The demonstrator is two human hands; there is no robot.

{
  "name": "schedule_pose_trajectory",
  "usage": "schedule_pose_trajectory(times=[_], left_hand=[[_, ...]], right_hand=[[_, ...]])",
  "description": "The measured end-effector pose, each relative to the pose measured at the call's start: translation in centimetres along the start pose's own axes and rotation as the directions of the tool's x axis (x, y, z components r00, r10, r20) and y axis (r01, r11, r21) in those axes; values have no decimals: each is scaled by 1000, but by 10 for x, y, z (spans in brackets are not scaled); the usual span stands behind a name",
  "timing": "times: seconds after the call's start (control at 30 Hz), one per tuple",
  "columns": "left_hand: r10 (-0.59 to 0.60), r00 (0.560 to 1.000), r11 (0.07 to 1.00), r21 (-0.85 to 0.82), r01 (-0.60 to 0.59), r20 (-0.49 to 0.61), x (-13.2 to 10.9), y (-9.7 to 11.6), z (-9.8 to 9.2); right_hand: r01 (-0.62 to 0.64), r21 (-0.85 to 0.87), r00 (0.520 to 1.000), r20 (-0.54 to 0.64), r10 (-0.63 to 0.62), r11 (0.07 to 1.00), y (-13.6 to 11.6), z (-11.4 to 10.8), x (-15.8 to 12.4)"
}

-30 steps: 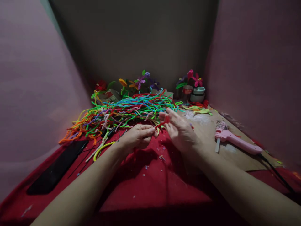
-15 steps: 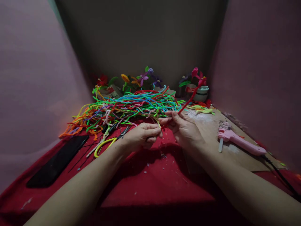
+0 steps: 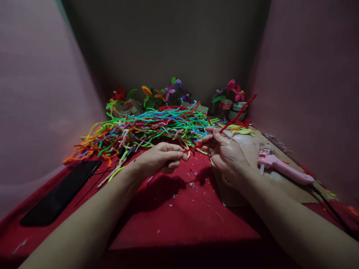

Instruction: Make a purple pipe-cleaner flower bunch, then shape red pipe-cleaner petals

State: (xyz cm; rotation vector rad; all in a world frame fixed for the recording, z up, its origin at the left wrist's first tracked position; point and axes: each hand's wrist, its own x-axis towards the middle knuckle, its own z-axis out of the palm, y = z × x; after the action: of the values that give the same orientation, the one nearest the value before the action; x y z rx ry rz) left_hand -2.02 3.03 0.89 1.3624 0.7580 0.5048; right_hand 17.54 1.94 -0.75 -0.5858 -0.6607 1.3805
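"Where's the red stem (image 3: 236, 117)?"
"On the near side of the colourful pile (image 3: 157, 125), its loose tip rising to the pile's right"
"How's it held?"
"The left hand (image 3: 165, 157) has fingers pinched on its lower part, the right hand (image 3: 224, 150) fingers clamped on it further up"
"The pink glue gun (image 3: 287, 171)?"
"Lying on the board (image 3: 250, 145), right of the pile"

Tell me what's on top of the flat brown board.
On the board lie a pink plastic glue gun and yellow-green fuzzy strips. The right hand and forearm cover part of it; anything beneath them can't be seen.
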Motion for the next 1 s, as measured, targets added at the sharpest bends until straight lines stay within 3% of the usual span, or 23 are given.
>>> schedule_pose_trajectory(times=[0.1, 0.17, 0.3, 0.4, 0.6, 0.77, 1.0], left_hand=[[20, 1000, 996, -90, -20, 5, -1, 0, 4], [23, 1000, 994, -111, -22, 11, -2, 1, 7], [13, 1000, 996, -91, -11, 22, -4, 2, 9], [16, 1000, 996, -91, -13, 27, -4, 0, 9], [28, 999, 997, -73, -27, 21, -3, 0, 9], [36, 999, 997, 74, -34, -29, -3, 3, 13], [140, 984, 952, 288, -104, -108, 1, -1, 16]], right_hand=[[4, -27, 989, 147, 0, 1000, 3, 3, -4], [-27, -137, 969, 239, 59, 990, 7, 4, -8], [13, -392, 948, 297, 113, 920, 15, 3, -14], [60, -444, 941, 324, 98, 894, 16, 5, -17], [85, -438, 948, 312, 62, 895, 15, 7, -18], [84, -432, 957, 285, 48, 898, 16, 6, -17], [110, -501, 965, 260, 28, 858, 12, 9, -20]])
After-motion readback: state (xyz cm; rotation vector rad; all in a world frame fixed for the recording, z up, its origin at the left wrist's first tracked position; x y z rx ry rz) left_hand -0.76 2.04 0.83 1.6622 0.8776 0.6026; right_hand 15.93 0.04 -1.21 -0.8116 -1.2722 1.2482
